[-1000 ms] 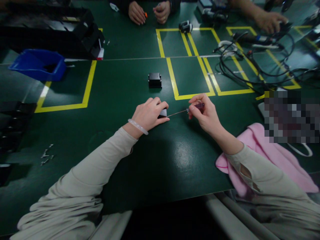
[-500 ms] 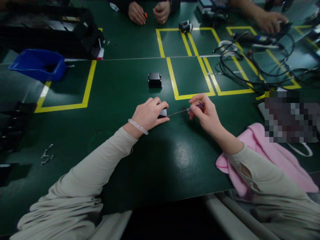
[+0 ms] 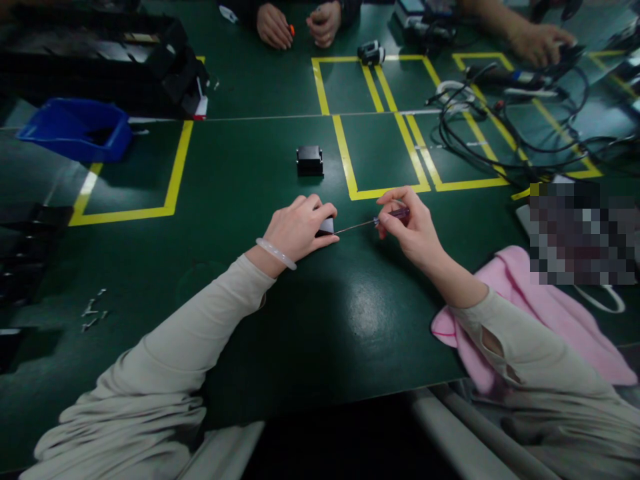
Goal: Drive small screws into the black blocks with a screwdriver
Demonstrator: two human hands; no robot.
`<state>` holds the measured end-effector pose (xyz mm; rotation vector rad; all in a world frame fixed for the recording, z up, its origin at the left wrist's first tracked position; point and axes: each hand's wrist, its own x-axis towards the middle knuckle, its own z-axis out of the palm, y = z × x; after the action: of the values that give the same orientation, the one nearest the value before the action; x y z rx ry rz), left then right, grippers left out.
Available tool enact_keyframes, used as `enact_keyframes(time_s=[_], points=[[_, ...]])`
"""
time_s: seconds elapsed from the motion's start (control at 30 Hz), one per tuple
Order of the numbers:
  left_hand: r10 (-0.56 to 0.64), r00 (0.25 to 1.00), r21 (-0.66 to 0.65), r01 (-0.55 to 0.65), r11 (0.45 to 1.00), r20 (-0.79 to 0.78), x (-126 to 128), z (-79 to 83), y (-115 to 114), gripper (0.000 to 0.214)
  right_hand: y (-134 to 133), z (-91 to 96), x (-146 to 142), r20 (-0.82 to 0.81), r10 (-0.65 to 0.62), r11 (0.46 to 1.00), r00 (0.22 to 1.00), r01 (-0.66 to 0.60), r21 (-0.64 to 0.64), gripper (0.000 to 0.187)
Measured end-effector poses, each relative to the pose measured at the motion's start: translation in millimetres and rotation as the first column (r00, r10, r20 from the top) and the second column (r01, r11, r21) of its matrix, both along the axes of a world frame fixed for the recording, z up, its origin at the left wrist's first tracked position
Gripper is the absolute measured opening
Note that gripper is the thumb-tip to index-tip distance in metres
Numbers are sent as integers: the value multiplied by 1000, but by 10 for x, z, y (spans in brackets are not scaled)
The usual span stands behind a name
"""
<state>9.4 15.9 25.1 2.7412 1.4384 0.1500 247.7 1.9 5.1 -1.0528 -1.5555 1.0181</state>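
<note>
My left hand [image 3: 301, 229] is closed round a small black block [image 3: 326, 227] with a pale end face, holding it down on the green table; most of the block is hidden under the palm. In my right hand [image 3: 407, 223] is a screwdriver [image 3: 399, 213] with a dark purplish handle, pinched between thumb and fingers. Its thin shaft points left, and the tip meets the lower edge of the block's pale face. Beyond my hands stands a second black block [image 3: 310, 161] with small metal bits at its sides.
Loose screws [image 3: 91, 310] lie at left, below a blue bin [image 3: 77, 130] and black trays [image 3: 100, 67]. A pink cloth [image 3: 530, 313] lies under my right forearm. Black cables [image 3: 500, 150] sprawl at back right. Co-workers' hands [image 3: 274, 27] rest across the table [image 3: 240, 173].
The screwdriver handle and the fingers of my right hand have shifted very slightly. My left hand and the block stay in place.
</note>
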Motion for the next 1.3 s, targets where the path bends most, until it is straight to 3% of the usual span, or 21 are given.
enact_keyframes(time_s=[1.3], points=[[-5,1000,14,5,1000,-16,1,-2,3,39,27,-24,-2,-13,-16,1000,1000,16,1,33]])
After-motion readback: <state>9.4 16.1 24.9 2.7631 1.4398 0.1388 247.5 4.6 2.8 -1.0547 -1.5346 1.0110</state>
